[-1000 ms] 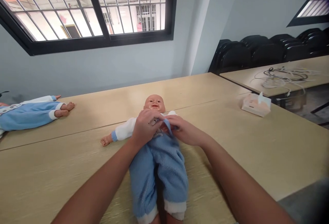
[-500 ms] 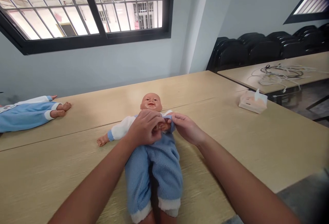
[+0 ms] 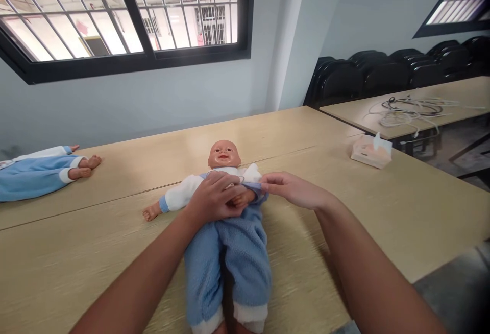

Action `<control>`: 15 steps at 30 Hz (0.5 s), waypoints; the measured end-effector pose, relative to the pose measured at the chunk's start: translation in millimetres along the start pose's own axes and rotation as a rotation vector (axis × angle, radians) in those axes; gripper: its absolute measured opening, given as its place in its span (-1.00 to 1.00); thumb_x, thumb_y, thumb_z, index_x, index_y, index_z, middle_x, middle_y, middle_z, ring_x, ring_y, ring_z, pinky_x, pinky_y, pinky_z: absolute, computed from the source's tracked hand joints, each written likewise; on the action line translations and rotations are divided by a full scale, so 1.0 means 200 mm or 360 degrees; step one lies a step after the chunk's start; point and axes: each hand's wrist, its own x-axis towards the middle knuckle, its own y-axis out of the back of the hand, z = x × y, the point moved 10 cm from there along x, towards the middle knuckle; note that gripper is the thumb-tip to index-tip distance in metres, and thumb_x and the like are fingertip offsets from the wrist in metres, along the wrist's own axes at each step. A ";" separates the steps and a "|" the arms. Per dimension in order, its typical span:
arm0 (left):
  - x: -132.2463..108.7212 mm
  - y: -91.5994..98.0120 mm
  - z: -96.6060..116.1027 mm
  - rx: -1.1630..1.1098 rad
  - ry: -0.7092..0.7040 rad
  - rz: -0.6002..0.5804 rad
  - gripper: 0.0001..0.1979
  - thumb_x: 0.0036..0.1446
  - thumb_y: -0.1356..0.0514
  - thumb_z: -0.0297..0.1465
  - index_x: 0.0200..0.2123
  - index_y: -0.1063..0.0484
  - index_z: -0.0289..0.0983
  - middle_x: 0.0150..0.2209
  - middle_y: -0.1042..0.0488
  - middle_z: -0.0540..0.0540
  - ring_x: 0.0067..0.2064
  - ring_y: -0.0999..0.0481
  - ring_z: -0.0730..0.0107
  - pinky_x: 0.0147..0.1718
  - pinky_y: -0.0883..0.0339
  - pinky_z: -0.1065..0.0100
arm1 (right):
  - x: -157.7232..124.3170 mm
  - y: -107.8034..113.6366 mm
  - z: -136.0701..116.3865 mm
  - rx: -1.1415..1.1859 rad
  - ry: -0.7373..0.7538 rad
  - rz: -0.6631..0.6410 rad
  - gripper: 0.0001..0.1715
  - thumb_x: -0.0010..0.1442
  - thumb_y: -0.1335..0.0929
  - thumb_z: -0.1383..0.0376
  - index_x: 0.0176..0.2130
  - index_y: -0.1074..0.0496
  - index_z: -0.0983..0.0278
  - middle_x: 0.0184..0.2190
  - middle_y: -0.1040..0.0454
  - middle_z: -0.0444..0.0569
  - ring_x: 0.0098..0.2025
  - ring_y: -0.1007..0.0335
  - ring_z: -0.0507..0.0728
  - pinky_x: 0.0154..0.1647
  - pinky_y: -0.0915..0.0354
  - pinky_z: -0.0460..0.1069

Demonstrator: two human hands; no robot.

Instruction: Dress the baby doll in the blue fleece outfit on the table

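A baby doll (image 3: 245, 252) in a white and blue outfit lies on its back on the table, legs toward me. My left hand (image 3: 216, 196) is closed over its chest, fingers curled at the doll's hand (image 3: 242, 199) on the right side; the exact contact is partly hidden. With thumb and fingertips, my right hand (image 3: 296, 189) pinches the blue sleeve cuff (image 3: 255, 188) near that doll hand. The doll's other arm (image 3: 174, 196), in a white sleeve, stretches out to the left on the tabletop.
A second doll (image 3: 42, 170) in blue lies at the table's left. A tissue box (image 3: 370, 151) stands on the right of the wooden table (image 3: 306, 140). Tangled cables (image 3: 409, 112) lie on another table, with black folding chairs (image 3: 344, 81) behind. A barred window (image 3: 153, 53) is ahead.
My right hand has shifted a little to the right, drawing the cuff with it. More of the white sleeve shows by the doll's shoulder. My left hand stays at the chest.
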 end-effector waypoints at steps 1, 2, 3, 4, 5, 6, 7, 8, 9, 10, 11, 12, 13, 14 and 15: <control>0.00 -0.01 0.01 -0.0049 -0.0031 -0.0026 -0.82 0.16 -0.28 -0.36 -0.13 -0.51 -0.15 -0.08 -0.62 -0.11 -0.10 -0.57 0.20 -0.05 -0.38 0.14 | 0.01 0.01 0.01 0.0041 0.0008 0.0015 -0.59 0.32 -0.37 -0.03 -0.28 -0.54 0.25 -0.30 -0.51 -0.10 -0.20 -0.36 0.13 -0.08 -0.27 0.04; 0.00 -0.01 0.02 -0.0089 -0.0043 -0.0048 -0.81 0.16 -0.28 -0.39 -0.13 -0.52 -0.13 -0.05 -0.63 -0.09 -0.08 -0.58 0.22 -0.03 -0.39 0.15 | 0.01 0.02 0.02 0.0087 0.0020 0.0039 -0.59 0.31 -0.38 -0.03 -0.29 -0.54 0.26 -0.30 -0.50 -0.10 -0.20 -0.36 0.13 -0.08 -0.27 0.04; 0.00 -0.01 0.02 -0.0118 -0.0042 -0.0064 -0.81 0.16 -0.29 -0.40 -0.13 -0.53 -0.11 -0.05 -0.64 -0.07 -0.07 -0.59 0.23 -0.01 -0.40 0.16 | 0.02 0.03 0.04 0.0136 0.0026 0.0057 -0.58 0.30 -0.39 -0.04 -0.30 -0.53 0.26 -0.31 -0.50 -0.09 -0.21 -0.35 0.12 -0.10 -0.26 0.03; 0.00 -0.01 0.02 -0.0137 -0.0038 -0.0078 -0.81 0.16 -0.30 -0.39 -0.13 -0.53 -0.10 -0.06 -0.65 -0.06 -0.07 -0.59 0.24 -0.02 -0.41 0.17 | 0.03 0.03 0.06 0.0189 0.0020 0.0069 -0.57 0.28 -0.40 -0.05 -0.31 -0.52 0.27 -0.33 -0.48 -0.10 -0.25 -0.33 0.11 -0.15 -0.25 0.01; 0.00 -0.01 0.02 -0.0145 -0.0034 -0.0092 -0.81 0.15 -0.31 -0.38 -0.13 -0.55 -0.10 -0.09 -0.66 -0.06 -0.08 -0.60 0.24 -0.03 -0.43 0.17 | 0.03 0.03 0.08 0.0245 0.0003 0.0071 -0.55 0.27 -0.40 -0.06 -0.32 -0.52 0.27 -0.36 -0.46 -0.11 -0.31 -0.28 0.08 -0.22 -0.22 -0.01; 0.01 -0.01 0.03 -0.0145 -0.0032 -0.0097 -0.82 0.15 -0.32 -0.36 -0.14 -0.56 -0.10 -0.13 -0.67 -0.06 -0.09 -0.61 0.23 -0.04 -0.44 0.18 | 0.04 0.03 0.11 0.0305 -0.0022 0.0063 -0.53 0.26 -0.41 -0.08 -0.33 -0.51 0.28 -0.40 -0.43 -0.12 -0.38 -0.22 0.05 -0.30 -0.17 -0.03; 0.01 0.00 0.03 -0.0146 -0.0032 -0.0101 -0.81 0.14 -0.33 -0.35 -0.14 -0.56 -0.09 -0.15 -0.67 -0.06 -0.09 -0.61 0.22 -0.05 -0.44 0.17 | 0.04 0.03 0.13 0.0362 -0.0048 0.0046 -0.50 0.24 -0.41 -0.10 -0.33 -0.50 0.29 -0.42 -0.40 -0.14 -0.42 -0.15 0.03 -0.36 -0.12 -0.05; 0.02 0.01 0.04 -0.0153 -0.0039 -0.0109 -0.80 0.15 -0.34 -0.35 -0.13 -0.57 -0.09 -0.16 -0.67 -0.07 -0.09 -0.62 0.22 -0.05 -0.44 0.17 | 0.04 0.02 0.16 0.0413 -0.0067 0.0032 -0.48 0.23 -0.42 -0.12 -0.34 -0.49 0.29 -0.44 -0.38 -0.15 -0.45 -0.10 0.01 -0.40 -0.07 -0.06; 0.03 0.02 0.05 -0.0168 -0.0048 -0.0120 -0.79 0.16 -0.33 -0.35 -0.11 -0.57 -0.09 -0.16 -0.67 -0.07 -0.08 -0.63 0.22 -0.03 -0.44 0.15 | 0.05 0.02 0.18 0.0452 -0.0077 0.0026 -0.47 0.21 -0.43 -0.13 -0.35 -0.48 0.29 -0.44 -0.37 -0.15 -0.45 -0.08 0.01 -0.41 -0.05 -0.06; 0.04 0.03 0.07 -0.0190 -0.0061 -0.0120 -0.78 0.17 -0.32 -0.36 -0.09 -0.56 -0.09 -0.15 -0.68 -0.06 -0.07 -0.63 0.22 -0.02 -0.44 0.14 | 0.05 0.02 0.19 0.0480 -0.0078 0.0034 -0.46 0.20 -0.44 -0.14 -0.35 -0.47 0.29 -0.44 -0.37 -0.15 -0.45 -0.08 0.01 -0.40 -0.05 -0.06; 0.05 0.05 0.09 -0.0223 -0.0083 -0.0116 -0.77 0.19 -0.31 -0.36 -0.06 -0.55 -0.09 -0.14 -0.68 -0.06 -0.06 -0.64 0.23 0.00 -0.44 0.14 | 0.06 0.03 0.20 0.0498 -0.0076 0.0056 -0.45 0.19 -0.44 -0.15 -0.35 -0.47 0.29 -0.44 -0.37 -0.15 -0.44 -0.10 0.02 -0.39 -0.07 -0.06; 0.06 0.07 0.11 -0.0269 -0.0110 -0.0112 -0.76 0.20 -0.30 -0.36 -0.04 -0.53 -0.10 -0.12 -0.68 -0.06 -0.05 -0.64 0.24 0.01 -0.44 0.14 | 0.06 0.03 0.22 0.0512 -0.0074 0.0090 -0.44 0.18 -0.45 -0.16 -0.35 -0.47 0.29 -0.44 -0.37 -0.15 -0.43 -0.12 0.02 -0.38 -0.08 -0.06; 0.07 0.10 0.13 -0.0322 -0.0138 -0.0113 -0.76 0.22 -0.29 -0.36 -0.03 -0.52 -0.11 -0.10 -0.68 -0.06 -0.04 -0.64 0.25 0.03 -0.44 0.15 | 0.07 0.04 0.23 0.0527 -0.0073 0.0126 -0.44 0.18 -0.46 -0.16 -0.34 -0.47 0.29 -0.45 -0.36 -0.16 -0.43 -0.13 0.02 -0.37 -0.10 -0.06; 0.08 0.12 0.15 -0.0378 -0.0164 -0.0118 -0.76 0.22 -0.29 -0.36 -0.03 -0.51 -0.11 -0.08 -0.68 -0.06 -0.03 -0.64 0.26 0.03 -0.45 0.16 | 0.07 0.04 0.24 0.0549 -0.0076 0.0154 -0.44 0.17 -0.46 -0.17 -0.34 -0.47 0.29 -0.45 -0.36 -0.17 -0.43 -0.14 0.02 -0.37 -0.11 -0.06; 0.09 0.13 0.17 -0.0431 -0.0178 -0.0130 -0.75 0.22 -0.29 -0.37 -0.02 -0.51 -0.12 -0.06 -0.68 -0.06 -0.04 -0.65 0.27 0.02 -0.47 0.18 | 0.08 0.04 0.25 0.0579 -0.0081 0.0171 -0.44 0.17 -0.46 -0.17 -0.35 -0.47 0.29 -0.46 -0.36 -0.17 -0.43 -0.14 0.02 -0.37 -0.11 -0.06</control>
